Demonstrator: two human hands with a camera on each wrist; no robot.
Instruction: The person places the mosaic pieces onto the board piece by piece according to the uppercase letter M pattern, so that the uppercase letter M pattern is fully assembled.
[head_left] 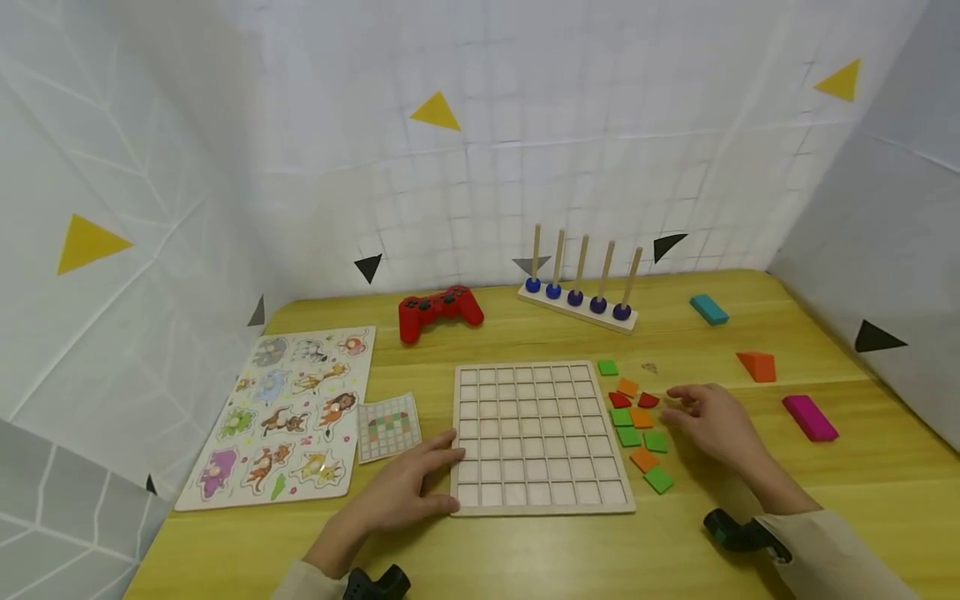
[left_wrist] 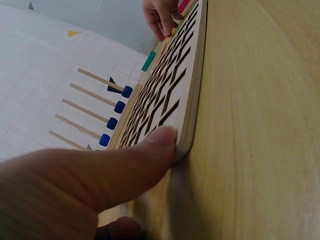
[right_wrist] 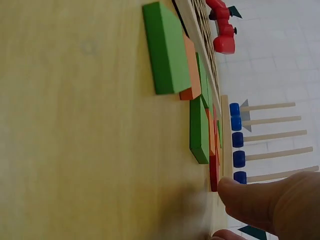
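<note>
A wooden grid board [head_left: 544,510] with square recesses lies in the middle of the table. My left hand [head_left: 401,492] rests against its left edge, thumb at the near corner and fingertips further up the side; the left wrist view shows the thumb [left_wrist: 125,167] on the board's corner. To the board's right, my right hand [head_left: 712,425] is beside a red rounded piece [head_left: 648,401], with nothing between its loosely bent fingers. Around that piece lie another red piece [head_left: 618,400], several green square tiles [head_left: 656,442] and several orange tiles [head_left: 641,418].
A small pattern card [head_left: 390,427] overlaps an animal puzzle board [head_left: 288,417] on the left. Behind the grid stand a red game controller [head_left: 440,312] and a peg stand with blue beads [head_left: 577,311]. Teal [head_left: 708,309], orange [head_left: 757,367] and magenta [head_left: 810,418] blocks lie at right.
</note>
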